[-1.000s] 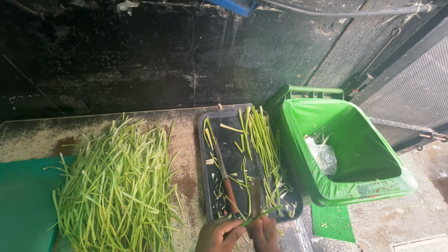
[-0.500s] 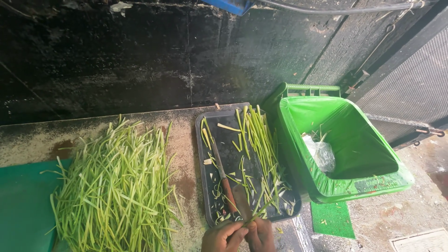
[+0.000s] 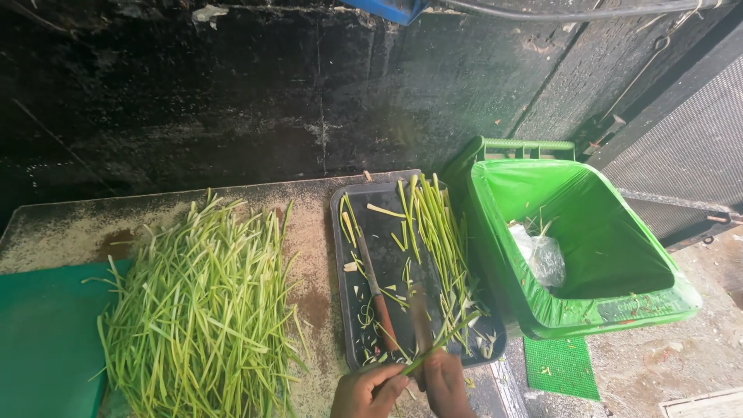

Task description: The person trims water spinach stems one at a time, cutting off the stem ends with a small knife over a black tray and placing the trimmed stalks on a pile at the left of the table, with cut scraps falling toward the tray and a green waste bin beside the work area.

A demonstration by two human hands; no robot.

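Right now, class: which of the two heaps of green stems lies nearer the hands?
The smaller heap on the dark tray, beside the green bin; the big heap lies on the bare counter, farther left.

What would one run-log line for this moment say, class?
left hand: holds green stem | right hand: on stem | over black tray | knife on tray

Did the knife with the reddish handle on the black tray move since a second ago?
No. The knife lies in the same spot on the black tray, its handle near the tray's front edge close to the hands; only the camera shifted.
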